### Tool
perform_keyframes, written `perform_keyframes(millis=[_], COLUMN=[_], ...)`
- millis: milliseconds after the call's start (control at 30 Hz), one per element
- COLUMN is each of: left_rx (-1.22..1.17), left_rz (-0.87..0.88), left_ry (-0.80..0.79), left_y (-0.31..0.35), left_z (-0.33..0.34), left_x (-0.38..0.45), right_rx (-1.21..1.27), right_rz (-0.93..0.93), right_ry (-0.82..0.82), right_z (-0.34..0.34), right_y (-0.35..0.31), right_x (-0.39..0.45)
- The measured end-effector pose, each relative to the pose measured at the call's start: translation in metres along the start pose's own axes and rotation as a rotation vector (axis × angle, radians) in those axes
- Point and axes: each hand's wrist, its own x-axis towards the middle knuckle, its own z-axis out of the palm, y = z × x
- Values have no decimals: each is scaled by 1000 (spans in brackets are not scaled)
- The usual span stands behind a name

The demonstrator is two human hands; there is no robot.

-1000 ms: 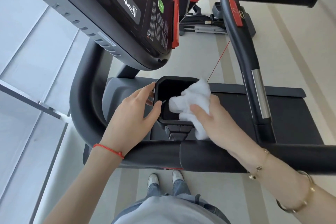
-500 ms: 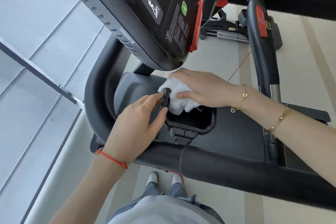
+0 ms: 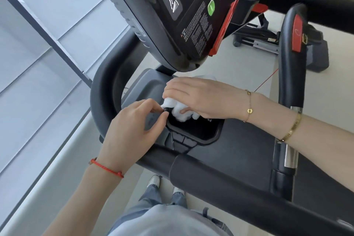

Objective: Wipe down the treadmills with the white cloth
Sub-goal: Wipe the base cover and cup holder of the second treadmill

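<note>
Cloth [image 3: 177,109] lay bunched under the right hand [image 3: 201,97], pressed against the far-left corner of the black cup-holder pocket [image 3: 195,130] below the treadmill's console [image 3: 182,15]. That hand was curled over the white wad, fingers closed down on it and thumb tucked beneath, so only its lower folds showed. The left hand [image 3: 134,128] sat just beside it, thumb and forefinger pinched on the pocket's near-left rim, holding nothing else. The pocket's opening stretched rightward and toward the person from the cloth, its dark inside and near rim unobstructed, so the wipe seemed likeliest to sweep along that line, back toward the front handlebar [image 3: 239,178]. The right hand was plainly the working one; the left seemed only to steady the tray and would need to lift off if the cloth came round its corner.
</note>
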Motion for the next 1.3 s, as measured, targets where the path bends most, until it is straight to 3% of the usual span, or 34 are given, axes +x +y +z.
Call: perform_keyframes(millis=[233,367,533,767,900,1067,1200,1300], left_rx=[16,17,29,53,40,38,39,23], left_rz=[-42,-38,-9,47,100,201,283,327], left_ry=[26,30,-4,-78,-150,-222,-285,-318], left_y=[3,5,3,2,-1,-6,-12,-18], left_z=[1,3,3,2,0,3,9,14], left_x=[-2,-3,-1,8,22,48,64,72], right_rx=[208,439,550,501,527,937,1193,1152], right_rz=[4,293,599,563,827,1206,1330,1365], right_ry=[46,-2,38,50,167,441,556,553], right_z=[4,5,15,4,13,18,18,12], right_y=[12,17,15,6,-15,-70,-105,-86], right_x=[-5,-18,-49,-17,-44,-62,-52,-42])
